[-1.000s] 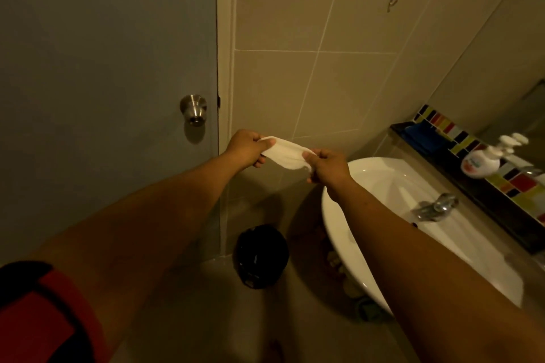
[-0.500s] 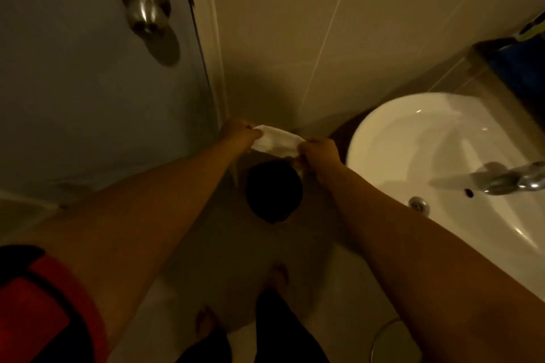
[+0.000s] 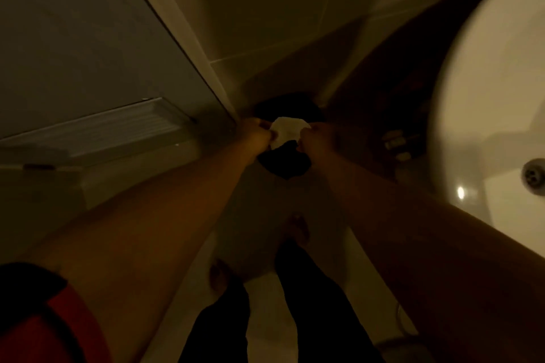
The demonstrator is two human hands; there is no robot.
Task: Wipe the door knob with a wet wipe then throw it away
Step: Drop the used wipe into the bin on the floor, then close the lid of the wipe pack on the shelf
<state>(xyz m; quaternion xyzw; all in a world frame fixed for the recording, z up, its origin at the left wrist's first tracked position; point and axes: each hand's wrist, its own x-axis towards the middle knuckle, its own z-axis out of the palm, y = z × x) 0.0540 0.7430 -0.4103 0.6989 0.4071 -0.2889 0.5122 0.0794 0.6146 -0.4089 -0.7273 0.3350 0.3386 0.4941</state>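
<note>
The wipe [image 3: 285,130] is a small white sheet, and I judge it very light, soft and limp, with no stiffness of its own. It looks a little crumpled in the middle, and it sags between the two hands. Because it is wet, it probably clings to the skin a little, so it may not fall at once when the fingers open. It is not fragile in a way that matters here. The best places to hold it are its two side edges, and this is where it is held.

The left hand [image 3: 257,135] pinches the left edge of the wipe. Its fingers are closed together on the sheet, curled almost to a fist. The right hand [image 3: 317,138] pinches the right edge in the same way, the fingers bent and tight on it. The picture is dim and blurred, so I cannot tell which fingertips press the sheet.

The wipe hangs directly over the bin [image 3: 284,165], a dark round thing on the floor, in the corner between the door [image 3: 88,47] and the tiled wall [image 3: 265,9]. The sink [image 3: 486,97] is to the right, apart from the hands. I cannot tell whether the wipe touches the bin. The knob is not in view. By my judgement the throwing away is near, and both pinches need to open over the bin.
</note>
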